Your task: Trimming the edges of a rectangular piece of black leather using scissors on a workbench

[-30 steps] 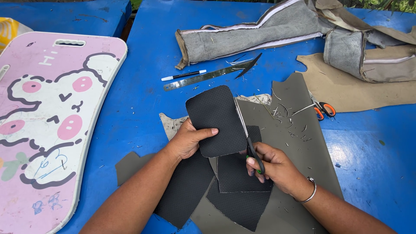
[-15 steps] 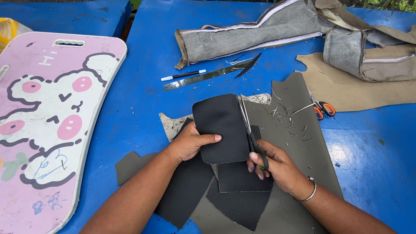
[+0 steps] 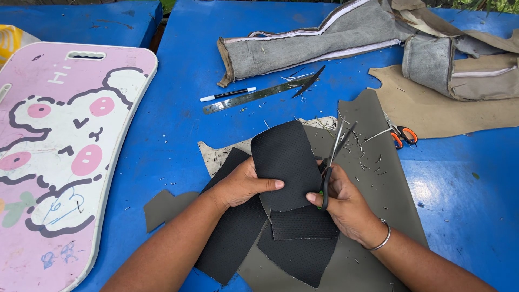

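Observation:
My left hand (image 3: 241, 184) grips the left edge of a black perforated piece of material (image 3: 286, 162) with rounded corners, lifted above the table. My right hand (image 3: 340, 200) holds dark-handled scissors (image 3: 332, 154), blades open and pointing away from me, at the right edge of that piece. Under my hands lie more black perforated pieces (image 3: 238, 238) on a grey-green sheet (image 3: 373, 178).
On the blue table (image 3: 178, 97) lie a metal ruler (image 3: 246, 97), a white pen (image 3: 227, 95), orange-handled scissors (image 3: 400, 133), rolled grey fabric (image 3: 313, 38), tan fabric (image 3: 448, 108) and a pink cartoon board (image 3: 59, 146) at left. Small offcuts are scattered about.
The black piece has turned and shifted slightly in my left hand. The scissors have moved up along its right edge and their blades have opened.

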